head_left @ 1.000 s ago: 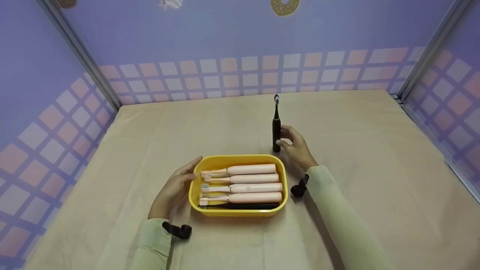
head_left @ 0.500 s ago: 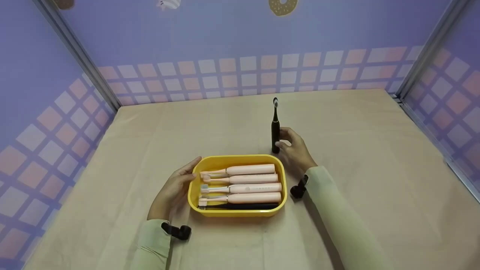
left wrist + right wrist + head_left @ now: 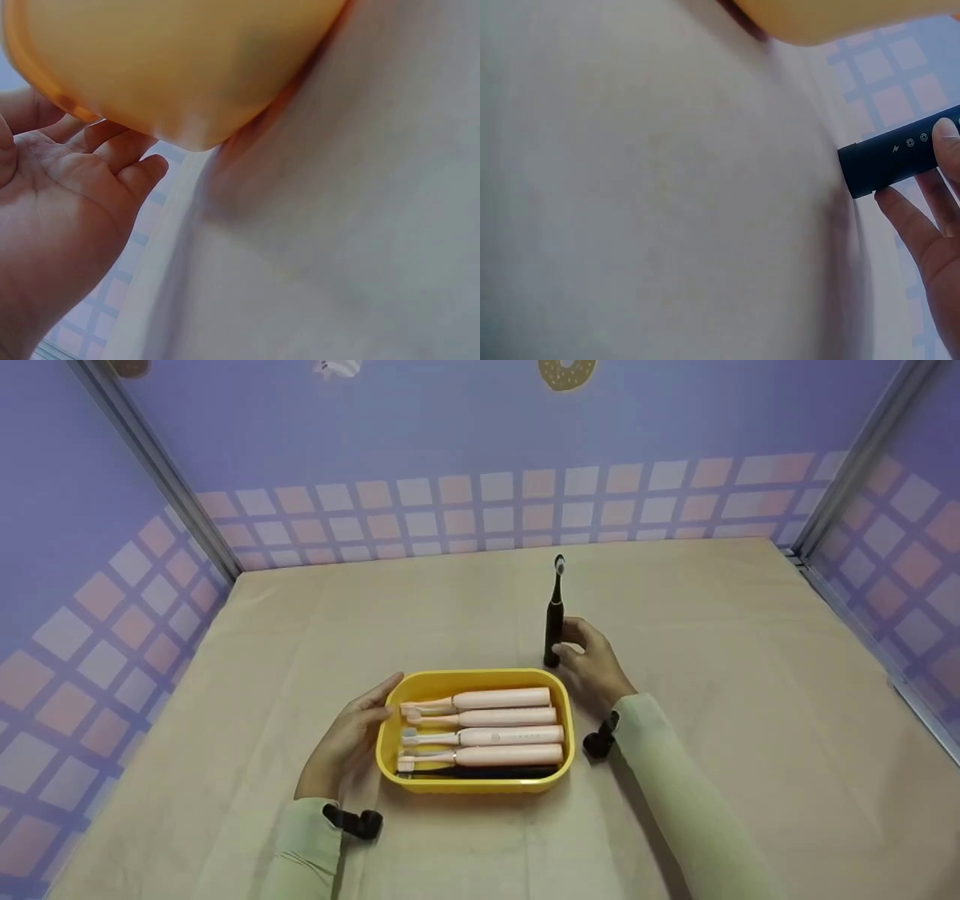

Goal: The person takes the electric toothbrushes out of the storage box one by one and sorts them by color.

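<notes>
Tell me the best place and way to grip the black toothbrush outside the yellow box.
Pinch the black toothbrush by its handle between thumb and fingers, probably best from the right, as the right hand holds it. It is nearly upright, bristles up; the handle is straight and thicker than the slender neck, and the yellow box lies on its near side.

The black toothbrush (image 3: 554,624) tilts slightly near the yellow basket (image 3: 480,786).

Covered by a faintly creased beige cloth (image 3: 420,622). Carries a yellow plastic tub (image 3: 480,786) near the middle. Meets, or nearly meets, the base of a near-upright black electric toothbrush (image 3: 554,619) beyond the tub's far right corner.
</notes>
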Demonstrator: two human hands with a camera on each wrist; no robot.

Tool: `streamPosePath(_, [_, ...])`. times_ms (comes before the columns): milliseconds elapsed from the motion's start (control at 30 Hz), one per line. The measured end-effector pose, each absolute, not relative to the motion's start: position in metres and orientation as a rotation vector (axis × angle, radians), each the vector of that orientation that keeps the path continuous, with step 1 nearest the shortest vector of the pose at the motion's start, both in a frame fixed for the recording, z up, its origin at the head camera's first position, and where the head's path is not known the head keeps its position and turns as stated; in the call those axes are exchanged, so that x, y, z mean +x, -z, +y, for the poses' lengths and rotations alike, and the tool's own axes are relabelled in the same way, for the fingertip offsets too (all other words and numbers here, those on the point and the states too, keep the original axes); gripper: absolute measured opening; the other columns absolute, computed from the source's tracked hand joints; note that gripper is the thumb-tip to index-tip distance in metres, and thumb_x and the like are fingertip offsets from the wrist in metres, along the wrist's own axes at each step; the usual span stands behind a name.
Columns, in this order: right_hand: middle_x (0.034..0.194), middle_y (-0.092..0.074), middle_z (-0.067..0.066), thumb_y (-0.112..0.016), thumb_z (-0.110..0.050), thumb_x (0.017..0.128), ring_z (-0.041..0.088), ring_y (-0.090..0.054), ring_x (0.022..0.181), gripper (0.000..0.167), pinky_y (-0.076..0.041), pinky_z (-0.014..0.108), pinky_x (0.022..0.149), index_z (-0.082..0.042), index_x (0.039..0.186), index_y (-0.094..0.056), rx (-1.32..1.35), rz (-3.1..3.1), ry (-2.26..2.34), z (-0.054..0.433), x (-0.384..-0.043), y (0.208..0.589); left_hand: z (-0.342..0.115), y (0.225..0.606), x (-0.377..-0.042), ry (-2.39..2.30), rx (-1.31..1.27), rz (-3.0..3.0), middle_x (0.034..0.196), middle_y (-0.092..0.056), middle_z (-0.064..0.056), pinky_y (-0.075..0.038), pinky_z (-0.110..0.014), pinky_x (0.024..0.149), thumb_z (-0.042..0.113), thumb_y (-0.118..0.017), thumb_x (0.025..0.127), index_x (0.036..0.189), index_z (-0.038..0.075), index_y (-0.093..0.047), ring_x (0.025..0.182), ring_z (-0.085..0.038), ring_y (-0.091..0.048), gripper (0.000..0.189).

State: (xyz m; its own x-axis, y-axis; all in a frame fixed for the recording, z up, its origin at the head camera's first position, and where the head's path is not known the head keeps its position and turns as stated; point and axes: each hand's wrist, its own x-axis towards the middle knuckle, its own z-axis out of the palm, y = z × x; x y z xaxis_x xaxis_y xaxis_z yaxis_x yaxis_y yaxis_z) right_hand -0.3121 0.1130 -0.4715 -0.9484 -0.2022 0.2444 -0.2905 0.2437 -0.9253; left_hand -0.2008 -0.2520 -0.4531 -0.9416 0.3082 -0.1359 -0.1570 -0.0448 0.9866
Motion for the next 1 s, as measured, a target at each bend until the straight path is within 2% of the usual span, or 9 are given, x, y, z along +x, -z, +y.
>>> streamPosePath(400, [0.123, -0.062, 0.011, -0.061, -0.009, 0.093, 0.024, -0.055, 0.120, 0.035, -0.040, 0.043, 0.109, -0.008, 0.127, -0.056, 0.460, -2.449, -1.810, 0.116, -0.309, 0.472, -0.253, 0.454, -0.201, -2.068, 0.188, 1.880, 0.162, -0.013, -0.007, -0.024, -0.039, 0.118, 0.001, -0.036, 0.098, 0.155, 0.009, -0.018, 0.148, -0.025, -0.017, 0.060])
streamPosePath(1000, [0.126, -0.060, 0.014, -0.070, -0.012, 0.087, 0.028, -0.057, 0.117, 0.049, -0.048, 0.038, 0.102, -0.004, 0.133, -0.054, 0.413, -2.424, -1.829, 0.124, -0.308, 0.468, -0.253, 0.455, -0.202, -2.070, 0.167, 1.877, 0.162, -0.013, -0.006, -0.022, -0.038, 0.118, -0.001, -0.035, 0.096, 0.155, 0.009, -0.018, 0.149, -0.022, -0.015, 0.062])
